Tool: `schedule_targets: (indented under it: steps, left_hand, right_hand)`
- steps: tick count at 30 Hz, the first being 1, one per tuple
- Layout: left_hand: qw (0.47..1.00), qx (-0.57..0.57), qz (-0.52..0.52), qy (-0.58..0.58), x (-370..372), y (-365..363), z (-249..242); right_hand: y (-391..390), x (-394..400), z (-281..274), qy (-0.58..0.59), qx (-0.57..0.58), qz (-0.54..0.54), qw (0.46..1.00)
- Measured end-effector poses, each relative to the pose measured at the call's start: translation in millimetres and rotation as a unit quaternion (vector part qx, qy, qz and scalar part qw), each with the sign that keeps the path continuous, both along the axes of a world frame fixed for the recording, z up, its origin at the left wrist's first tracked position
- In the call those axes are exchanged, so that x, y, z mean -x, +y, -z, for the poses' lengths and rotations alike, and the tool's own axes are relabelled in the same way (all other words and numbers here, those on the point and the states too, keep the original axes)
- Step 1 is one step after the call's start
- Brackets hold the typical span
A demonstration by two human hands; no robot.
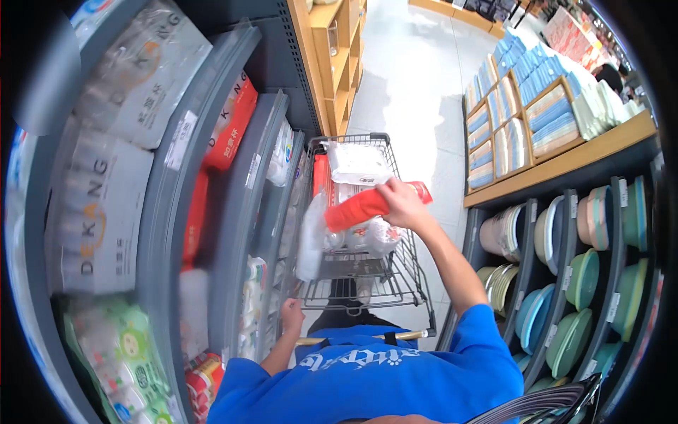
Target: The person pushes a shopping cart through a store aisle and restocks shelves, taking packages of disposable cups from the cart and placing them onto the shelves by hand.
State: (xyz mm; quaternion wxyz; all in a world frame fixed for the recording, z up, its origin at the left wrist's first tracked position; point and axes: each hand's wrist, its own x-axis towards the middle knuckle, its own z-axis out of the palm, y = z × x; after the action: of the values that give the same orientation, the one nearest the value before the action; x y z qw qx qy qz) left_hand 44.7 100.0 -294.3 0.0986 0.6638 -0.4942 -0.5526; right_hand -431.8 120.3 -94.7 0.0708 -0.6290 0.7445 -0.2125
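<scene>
My right hand (pixel 404 203) is closed around a long red plastic package (pixel 353 209), held tilted over the wire shopping cart (pixel 399 279). Under and around it in the cart are a white wrapped pack (pixel 359 162), a clear and white plastic pack (pixel 311 237) along the left side, and a round white and red pack (pixel 383 237). Behind the red package, part of the load is hidden. My left hand (pixel 292 315) hangs low beside the left shelves, fingers curled in; what they hold, if anything, I cannot make out.
Left shelves (pixel 166 233) carry grey bags of cups (pixel 99 212), red bags (pixel 233 124) and a green pack (pixel 127 360). On the right, a wooden-topped stand (pixel 558 159) bears folded cloths (pixel 547 127) above racks of plastic basins (pixel 583 279). A pale tiled aisle (pixel 409 85) runs ahead.
</scene>
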Motion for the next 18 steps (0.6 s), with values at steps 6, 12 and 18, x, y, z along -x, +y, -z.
schedule_targets:
  steps: [6,12,18]
  left_hand:
    - [0.960,-0.224,0.161,0.042,6,-16,-54]
    - [0.903,0.138,0.267,0.306,112,49,-216]
    - [0.775,0.192,-0.115,0.590,159,87,-291]
  right_hand:
    - [106,-35,-101,-0.306,0.368,0.322,0.817]
    - [138,-123,-78,-0.669,0.507,0.256,0.480]
    - [152,-212,-100,-0.836,0.345,0.144,0.402]
